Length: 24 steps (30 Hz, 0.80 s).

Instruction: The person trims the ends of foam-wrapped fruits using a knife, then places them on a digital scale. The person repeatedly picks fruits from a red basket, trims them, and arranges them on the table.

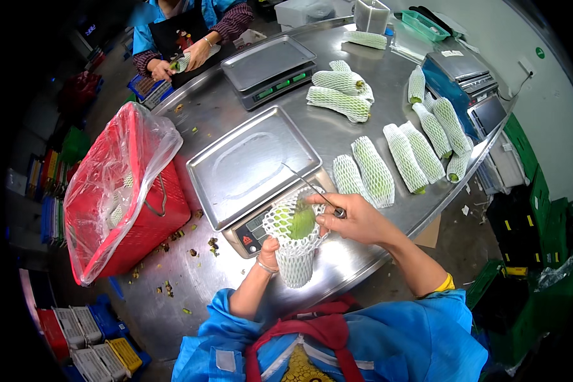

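In front of me, my left hand [270,253] holds a green vegetable [302,223] from the left; its kind is hard to tell. White foam netting [294,267] wraps it, bunched about the upper part and hanging below. My right hand [355,217] keeps a thin-bladed knife [315,187] between its fingers, while its fingertips touch the netting and the vegetable's top. Part of the left hand's fingers is hidden behind the netting. Just beyond stands a scale with a steel tray [255,167]. Netted green vegetables [373,172] lie to the right of it.
A red basket [157,224] lined with clear plastic stands left, with trimmings [212,246] near it. A second scale [270,67] sits farther back. More netted vegetables [339,102] lie beyond and right, beside a blue-sided machine [446,90]. Across the steel table, a co-worker's hands [198,53] hold a netted vegetable.
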Each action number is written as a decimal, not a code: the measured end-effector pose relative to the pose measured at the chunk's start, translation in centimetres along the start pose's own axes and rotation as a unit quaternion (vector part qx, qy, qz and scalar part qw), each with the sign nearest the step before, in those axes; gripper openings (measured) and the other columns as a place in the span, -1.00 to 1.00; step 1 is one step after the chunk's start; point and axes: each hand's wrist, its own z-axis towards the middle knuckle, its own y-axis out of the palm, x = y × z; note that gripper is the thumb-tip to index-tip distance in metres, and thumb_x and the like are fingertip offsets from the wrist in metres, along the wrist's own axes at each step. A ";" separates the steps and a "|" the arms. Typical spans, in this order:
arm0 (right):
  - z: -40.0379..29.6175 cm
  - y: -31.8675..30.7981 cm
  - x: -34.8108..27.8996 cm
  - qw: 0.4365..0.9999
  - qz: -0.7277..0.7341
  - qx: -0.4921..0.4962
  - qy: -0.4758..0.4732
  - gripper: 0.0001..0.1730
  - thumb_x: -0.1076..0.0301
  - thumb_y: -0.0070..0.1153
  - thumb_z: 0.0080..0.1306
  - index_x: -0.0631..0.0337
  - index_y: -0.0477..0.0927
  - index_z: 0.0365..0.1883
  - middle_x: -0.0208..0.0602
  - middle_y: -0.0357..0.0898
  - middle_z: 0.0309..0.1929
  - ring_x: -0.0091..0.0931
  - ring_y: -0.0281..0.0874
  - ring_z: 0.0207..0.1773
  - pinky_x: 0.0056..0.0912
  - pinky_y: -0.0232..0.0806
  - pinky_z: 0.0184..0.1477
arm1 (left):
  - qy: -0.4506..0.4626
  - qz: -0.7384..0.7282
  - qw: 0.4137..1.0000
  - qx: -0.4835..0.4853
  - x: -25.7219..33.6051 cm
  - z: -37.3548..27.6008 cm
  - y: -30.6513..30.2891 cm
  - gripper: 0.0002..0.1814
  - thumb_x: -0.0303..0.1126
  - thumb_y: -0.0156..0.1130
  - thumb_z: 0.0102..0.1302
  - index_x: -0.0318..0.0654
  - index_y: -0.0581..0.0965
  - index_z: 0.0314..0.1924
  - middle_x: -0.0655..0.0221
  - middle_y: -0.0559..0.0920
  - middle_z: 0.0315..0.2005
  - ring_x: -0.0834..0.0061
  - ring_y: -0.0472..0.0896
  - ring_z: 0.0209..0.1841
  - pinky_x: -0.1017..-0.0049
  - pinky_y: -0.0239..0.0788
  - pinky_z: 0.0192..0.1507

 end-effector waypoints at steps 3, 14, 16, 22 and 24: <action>1.0 1.2 -0.8 1.000 0.018 -0.006 0.014 -0.52 0.38 0.13 0.23 0.33 0.43 0.12 -0.44 0.48 -0.52 -0.65 0.44 -0.42 -0.57 0.28 -0.35 | -0.005 -0.006 1.000 -0.004 0.4 -0.9 -0.7 0.03 0.14 0.38 -0.21 -0.21 0.25 0.25 0.07 0.48 -0.01 0.16 0.59 -0.16 0.18 0.55 -0.18; 4.3 4.7 -0.9 0.985 -0.095 -0.083 -0.114 -0.68 0.35 0.24 0.10 0.38 0.56 -0.23 -0.39 0.32 -0.44 -0.56 0.30 -0.27 -0.48 0.18 -0.25 | -0.020 0.030 0.999 0.039 2.2 -6.4 -3.1 0.03 0.08 0.38 -0.27 -0.19 0.26 0.24 0.09 0.50 -0.03 0.12 0.59 -0.14 0.16 0.53 -0.16; 4.6 5.9 -0.8 0.986 -0.099 -0.070 -0.113 -0.68 0.34 0.24 0.09 0.37 0.56 -0.24 -0.39 0.31 -0.45 -0.55 0.29 -0.28 -0.47 0.18 -0.25 | -0.018 0.029 0.999 0.031 2.6 -7.2 -3.8 0.03 0.07 0.39 -0.27 -0.19 0.25 0.25 0.08 0.51 -0.03 0.13 0.60 -0.14 0.16 0.54 -0.14; 5.4 7.8 -1.5 0.982 -0.118 -0.051 -0.136 -0.77 0.35 0.18 0.13 0.36 0.53 -0.33 -0.33 0.36 -0.44 -0.52 0.35 -0.29 -0.45 0.20 -0.25 | -0.008 0.061 0.994 0.090 3.3 -8.6 -2.7 0.01 0.03 0.39 -0.24 -0.19 0.24 0.26 0.07 0.48 0.03 0.12 0.56 -0.04 0.12 0.51 -0.07; 5.6 8.0 -1.3 0.980 -0.129 -0.043 -0.147 -0.81 0.38 0.16 0.16 0.35 0.52 -0.38 -0.33 0.41 -0.44 -0.53 0.38 -0.32 -0.45 0.22 -0.26 | -0.011 0.025 0.997 0.074 2.7 -8.7 -3.2 0.01 0.03 0.39 -0.23 -0.19 0.24 0.26 0.06 0.47 0.04 0.12 0.56 -0.04 0.12 0.52 -0.10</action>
